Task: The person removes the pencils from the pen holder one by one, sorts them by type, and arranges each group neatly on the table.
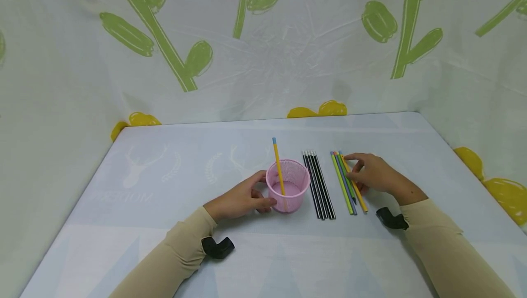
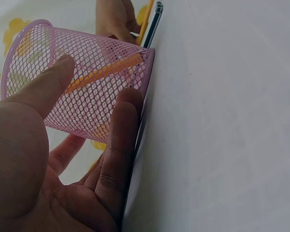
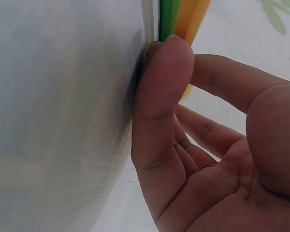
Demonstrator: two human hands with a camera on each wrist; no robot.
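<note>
A pink mesh pencil cup (image 1: 290,203) stands upright on the table, with one yellow pencil (image 1: 279,163) with a blue end leaning inside it. My left hand (image 1: 243,198) holds the cup from its left side; the left wrist view shows thumb and fingers (image 2: 123,130) about the mesh. At the right, my right hand (image 1: 376,174) pinches another yellow pencil (image 1: 361,201), the outermost of a small group of coloured pencils (image 1: 342,183). In the right wrist view, that yellow pencil (image 3: 191,21) passes between the fingertips, beside a green pencil (image 3: 169,19).
Several black pencils (image 1: 319,186) lie side by side between the cup and the coloured ones. The pale table (image 1: 164,243) meets a white wall covering (image 1: 296,69) with green and yellow plant prints at the back and sides.
</note>
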